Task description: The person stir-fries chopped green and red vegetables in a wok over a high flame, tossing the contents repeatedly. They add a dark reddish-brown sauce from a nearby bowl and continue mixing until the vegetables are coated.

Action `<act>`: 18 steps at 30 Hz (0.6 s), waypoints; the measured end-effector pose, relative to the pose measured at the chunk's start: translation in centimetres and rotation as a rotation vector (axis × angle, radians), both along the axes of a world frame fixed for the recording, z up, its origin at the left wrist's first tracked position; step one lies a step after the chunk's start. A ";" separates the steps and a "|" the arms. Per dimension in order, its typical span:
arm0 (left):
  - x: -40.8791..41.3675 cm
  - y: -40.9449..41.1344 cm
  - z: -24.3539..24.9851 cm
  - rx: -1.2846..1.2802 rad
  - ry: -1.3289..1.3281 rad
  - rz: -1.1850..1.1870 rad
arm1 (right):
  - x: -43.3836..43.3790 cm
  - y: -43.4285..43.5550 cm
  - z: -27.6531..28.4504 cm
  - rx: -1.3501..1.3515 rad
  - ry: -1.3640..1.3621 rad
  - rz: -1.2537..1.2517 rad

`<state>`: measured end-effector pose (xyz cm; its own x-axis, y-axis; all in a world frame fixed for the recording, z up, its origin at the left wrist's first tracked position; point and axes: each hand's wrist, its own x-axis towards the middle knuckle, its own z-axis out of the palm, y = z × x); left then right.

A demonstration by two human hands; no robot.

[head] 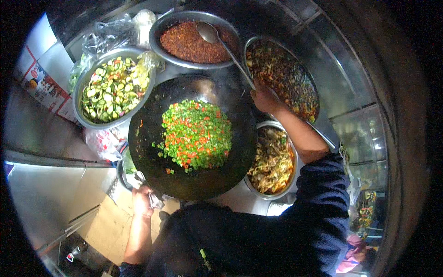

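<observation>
A black wok (148, 104) holds a mound of chopped green chillies or scallions with red pieces (197, 135). At its near left edge, my left hand (142, 200) is closed around a crumpled white cloth (156, 201); whether a handle lies beneath it is hidden. My right hand (264, 98), right of the wok, grips the handle of a long metal ladle (208, 33). The ladle's bowl is over the red-brown chilli mixture (187, 45) in a metal basin (154, 41) beyond the wok; whether it touches the mixture I cannot tell.
At left stands a basin of sliced cucumbers (114, 90) with a plastic bag on its rim. To the right are a basin of dark saucy food (277, 69) and a smaller basin of shredded vegetables (271, 162). Plastic bags (109, 34) lie at the back left.
</observation>
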<state>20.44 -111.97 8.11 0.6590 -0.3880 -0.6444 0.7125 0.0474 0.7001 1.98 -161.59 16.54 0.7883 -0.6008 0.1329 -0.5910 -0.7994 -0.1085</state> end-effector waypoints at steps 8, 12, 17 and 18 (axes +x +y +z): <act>-0.2 -3.6 -0.9 -0.026 -0.075 -0.052 | 7.0 0.1 8.8 0.520 0.429 -0.281; 0.8 -4.6 -1.9 -0.009 -0.220 -0.104 | 8.5 -1.7 5.5 0.951 0.325 -0.275; 1.5 -5.3 -0.3 0.038 -0.071 0.003 | 10.9 -2.4 -0.3 1.594 -0.097 -0.216; 1.7 -5.2 0.3 0.055 -0.074 -0.036 | 10.7 -2.2 -0.9 1.724 -0.191 -0.205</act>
<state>22.18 -117.22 8.41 0.6915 -0.3779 -0.6156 0.6596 -0.0171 0.7514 12.70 -163.75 15.65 0.7389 -0.2215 -0.6364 -0.5379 0.3750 -0.7550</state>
